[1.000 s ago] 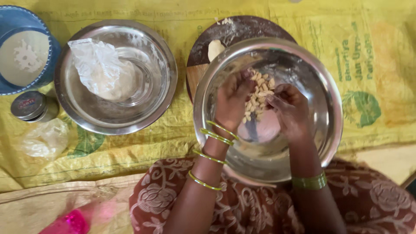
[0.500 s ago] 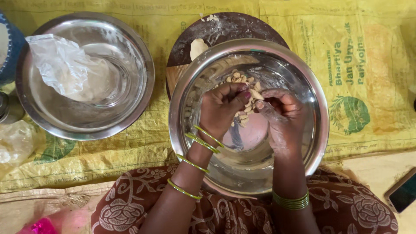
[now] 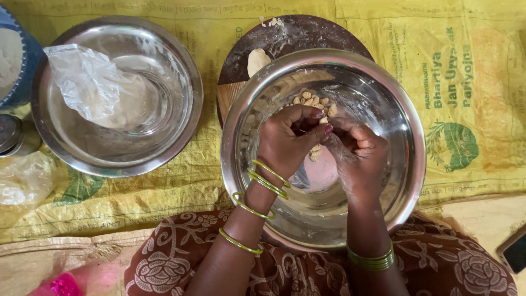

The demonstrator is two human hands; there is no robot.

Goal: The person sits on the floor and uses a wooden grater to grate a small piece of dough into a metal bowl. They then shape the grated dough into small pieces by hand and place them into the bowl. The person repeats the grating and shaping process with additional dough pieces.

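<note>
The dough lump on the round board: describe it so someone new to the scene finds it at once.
Start at the big steel bowl where both hands work. Behind its far rim lies a dark, floured round board, partly hidden by the bowl. The dough lump sits on the board's left part, close to the bowl's rim: one pale, smooth piece, unlike the small crumbly bits inside the bowl.

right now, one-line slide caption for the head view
Both hands, left hand and right hand, work pale dough crumbs inside a steel bowl.
</note>
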